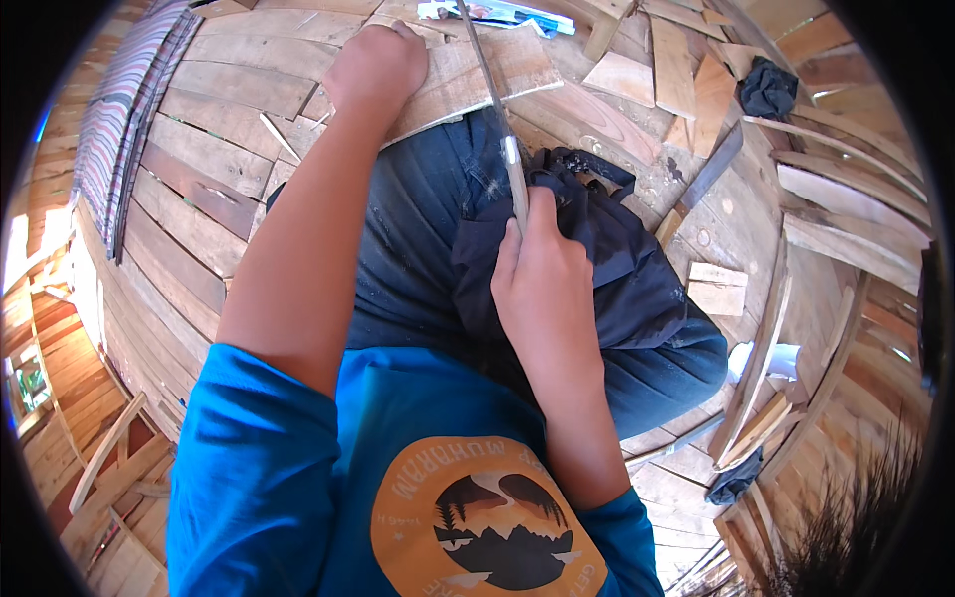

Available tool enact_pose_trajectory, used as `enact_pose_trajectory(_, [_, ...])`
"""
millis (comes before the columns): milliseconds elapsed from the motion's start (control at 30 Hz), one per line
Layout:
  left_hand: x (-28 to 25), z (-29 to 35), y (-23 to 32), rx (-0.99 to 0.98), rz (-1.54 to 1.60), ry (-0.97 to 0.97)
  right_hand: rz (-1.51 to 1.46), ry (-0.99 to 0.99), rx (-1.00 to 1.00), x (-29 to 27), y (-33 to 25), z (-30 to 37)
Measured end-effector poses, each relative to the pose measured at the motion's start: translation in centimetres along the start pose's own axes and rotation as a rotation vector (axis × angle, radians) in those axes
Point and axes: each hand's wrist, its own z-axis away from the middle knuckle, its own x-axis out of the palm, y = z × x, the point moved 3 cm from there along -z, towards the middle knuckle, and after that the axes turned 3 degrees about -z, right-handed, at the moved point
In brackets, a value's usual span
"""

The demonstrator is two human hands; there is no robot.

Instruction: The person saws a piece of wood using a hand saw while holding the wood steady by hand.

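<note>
A pale wooden board (448, 95) lies across the far side of my bent legs. My left hand (378, 68) presses on its left part with the fingers curled; the fingertips are partly hidden. My right hand (542, 264) is wrapped round the handle of a long-bladed tool (484, 68), its forefinger lying along the handle. The narrow blade points away from me and passes across the board to the right of my left hand. It is seen edge-on, so I cannot tell whether it is a saw or a machete.
Dark cloth (627, 289) covers part of my lap. Wood offcuts (622, 78) and a black crumpled bag (767, 88) lie on the plank floor at the far right. Long wooden strips (846, 204) are stacked on the right. A striped mat (124, 109) is at the left.
</note>
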Motion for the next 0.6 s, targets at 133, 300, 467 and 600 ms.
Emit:
enact_pose_trajectory(133, [-0.5, 0.3, 0.2, -0.016, -0.037, 0.017, -0.006, -0.049, 0.019, -0.7, 0.1, 2.6])
enact_pose_trajectory(300, [0.5, 0.0, -0.1, 0.038, -0.023, -0.005, -0.029, -0.031, 0.053, -0.1, 0.2, 2.5])
enact_pose_trajectory(467, [0.7, -0.2, -0.3, 0.016, -0.042, 0.012, 0.069, -0.056, 0.041, 0.1, -0.5, 0.1])
enact_pose_trajectory(600, [-0.1, 0.0, 0.7, 0.107, -0.115, 0.008, 0.030, -0.048, 0.080, -0.7, 0.4, 3.2])
